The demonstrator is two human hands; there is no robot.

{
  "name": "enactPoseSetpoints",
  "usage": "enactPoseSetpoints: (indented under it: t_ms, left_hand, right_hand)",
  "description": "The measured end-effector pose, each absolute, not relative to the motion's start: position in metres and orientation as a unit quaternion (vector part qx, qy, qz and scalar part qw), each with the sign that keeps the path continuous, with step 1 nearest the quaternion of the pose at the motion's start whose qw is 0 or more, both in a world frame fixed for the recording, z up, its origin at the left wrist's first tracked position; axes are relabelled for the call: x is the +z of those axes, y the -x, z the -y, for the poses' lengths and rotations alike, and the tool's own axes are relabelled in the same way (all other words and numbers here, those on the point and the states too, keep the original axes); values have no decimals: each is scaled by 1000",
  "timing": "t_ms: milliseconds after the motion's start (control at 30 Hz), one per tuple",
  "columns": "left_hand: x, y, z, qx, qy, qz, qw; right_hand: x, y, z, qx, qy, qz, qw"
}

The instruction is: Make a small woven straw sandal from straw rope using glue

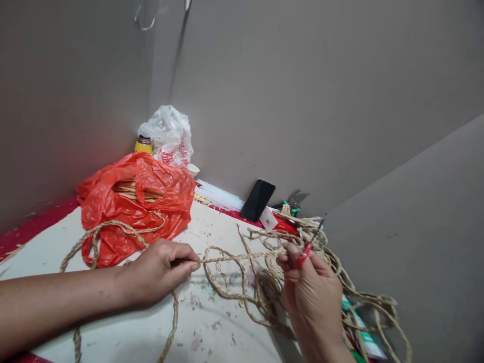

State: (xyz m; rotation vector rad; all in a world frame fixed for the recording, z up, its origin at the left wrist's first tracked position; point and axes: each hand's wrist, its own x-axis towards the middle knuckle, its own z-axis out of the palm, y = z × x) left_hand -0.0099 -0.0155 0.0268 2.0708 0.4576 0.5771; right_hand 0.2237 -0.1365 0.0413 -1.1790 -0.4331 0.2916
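Between my two hands a braided straw cord [242,256] is stretched nearly level above the white board. My left hand [162,272] is closed and pinches it between thumb and fingertips. At the other end my right hand [312,290] is closed on the cord, and it also grips a red-handled pointed tool [304,253], which looks like an awl with its thin dark tip pointing up and right. Loose loops of the same cord [227,295] lie below the stretched length. A large tangled heap of cord [342,272] lies behind and right of my right hand, partly hidden by it.
An orange plastic bag [166,176] with straw strands stands at the left, before a white plastic bag [170,131] and a yellow bottle [143,145]. A phone [257,200] leans on the grey wall beside green-handled pruning shears [295,201]. Scraps dot the white board [206,333].
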Motion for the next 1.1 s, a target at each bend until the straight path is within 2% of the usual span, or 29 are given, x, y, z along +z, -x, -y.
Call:
enactPoseSetpoints:
  t_ms: [233,500,633,767,1100]
  left_hand:
    - [20,9,12,248,-833,-201,452]
    - [23,10,8,256,-856,-229,386]
    - [24,11,6,247,-855,-237,389]
    - [24,10,7,231,-830,-242,446]
    - [29,5,4,162,-680,-266,664]
  right_hand:
    - [46,-235,138,124,525,199,818]
    - [50,-252,142,88,509,177,838]
    - [56,-251,142,86,508,160,842]
    - [59,-250,142,74,504,158,846]
    - [55,-253,144,95,513,151,840]
